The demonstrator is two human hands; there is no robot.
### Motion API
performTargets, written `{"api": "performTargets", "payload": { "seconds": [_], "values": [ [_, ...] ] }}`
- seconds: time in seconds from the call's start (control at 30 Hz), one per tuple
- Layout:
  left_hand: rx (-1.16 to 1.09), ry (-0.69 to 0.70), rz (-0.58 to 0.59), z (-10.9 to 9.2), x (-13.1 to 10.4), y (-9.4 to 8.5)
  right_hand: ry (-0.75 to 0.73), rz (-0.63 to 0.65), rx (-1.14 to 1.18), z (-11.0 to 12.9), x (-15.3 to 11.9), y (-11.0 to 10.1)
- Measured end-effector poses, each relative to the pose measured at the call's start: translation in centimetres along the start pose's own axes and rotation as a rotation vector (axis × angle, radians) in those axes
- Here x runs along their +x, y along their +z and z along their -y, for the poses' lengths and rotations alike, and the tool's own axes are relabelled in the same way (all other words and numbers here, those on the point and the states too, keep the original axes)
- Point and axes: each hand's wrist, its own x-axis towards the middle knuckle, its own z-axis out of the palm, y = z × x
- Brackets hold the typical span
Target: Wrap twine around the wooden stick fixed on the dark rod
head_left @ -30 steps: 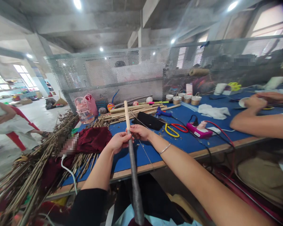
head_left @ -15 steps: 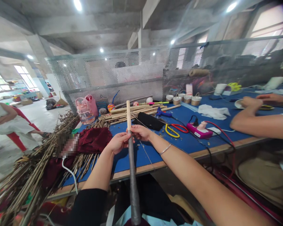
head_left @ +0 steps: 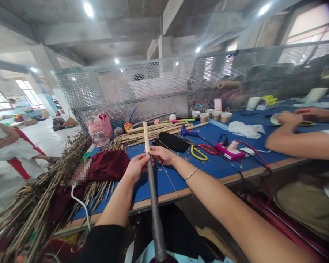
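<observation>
Fingers of the left hand (head_left: 137, 168) and right hand (head_left: 163, 155) pinch a long rod (head_left: 154, 204) where its gray and pale parts meet, in what looks like careful handling of that join; a further move would likely call for a firm pinch and a steady line. Smooth and pale at its far tip, dull gray and thicker toward the lap, the rod slants across the front edge of a blue-topped table (head_left: 140, 193), near a black cloth (head_left: 171, 141).
</observation>
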Motion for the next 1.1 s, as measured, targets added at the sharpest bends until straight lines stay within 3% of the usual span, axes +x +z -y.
{"api": "performTargets", "payload": {
  "seconds": [0.33, 0.6, 0.93, 1.1],
  "values": [
    [0.014, -0.022, 0.066, -0.24, -0.30, 0.02, -0.047, 0.005, 0.014, 0.02, -0.04, -0.01],
    [0.136, 0.067, -0.054, 0.21, -0.12, -0.13, -0.030, -0.032, -0.015, 0.42, -0.23, 0.53],
    [0.072, -0.006, 0.103, -0.55, -0.70, 0.21, -0.020, 0.042, 0.048, 0.08, -0.14, -0.05],
    [0.101, -0.015, 0.045, -0.20, -0.51, 0.08, -0.033, -0.006, -0.048, -0.12, 0.08, 0.11]
  ]
}}
